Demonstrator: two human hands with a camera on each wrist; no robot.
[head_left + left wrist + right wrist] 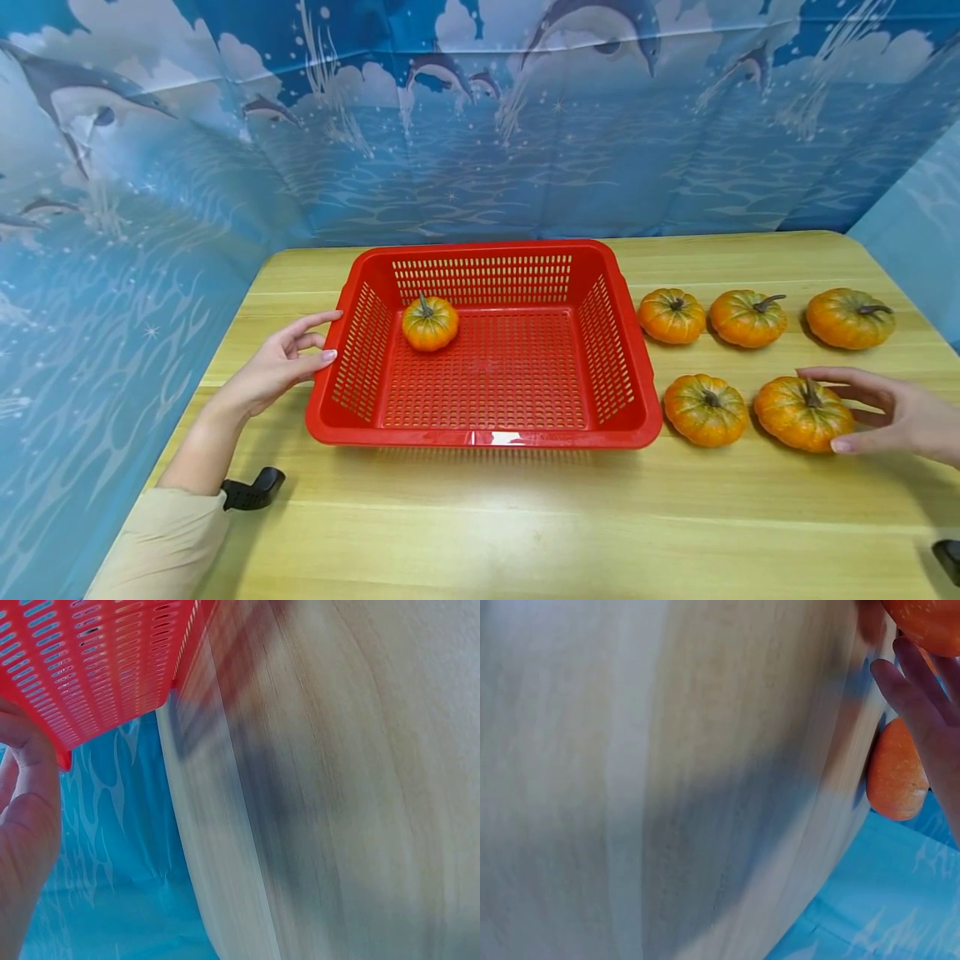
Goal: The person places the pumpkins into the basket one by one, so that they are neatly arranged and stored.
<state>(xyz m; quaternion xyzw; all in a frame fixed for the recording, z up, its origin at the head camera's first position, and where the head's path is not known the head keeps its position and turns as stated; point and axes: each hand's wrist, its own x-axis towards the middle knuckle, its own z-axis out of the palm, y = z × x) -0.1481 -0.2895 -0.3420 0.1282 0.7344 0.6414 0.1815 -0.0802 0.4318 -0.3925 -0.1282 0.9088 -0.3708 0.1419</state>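
Observation:
A red plastic basket with slotted walls stands on the wooden table. Inside it, toward the back left, sits one small orange pumpkin with a green-grey stem. My left hand is at the basket's left rim, its fingertips and thumb against the outside. At the right, my right hand is spread around the near right pumpkin, thumb in front and fingers behind. In the right wrist view, a gap shows between the thumb and that pumpkin, which rests on the table in the head view.
Beside the held-out right hand lie another near pumpkin and a back row of three: left, middle and right. A blue dolphin-print cloth hangs behind the table.

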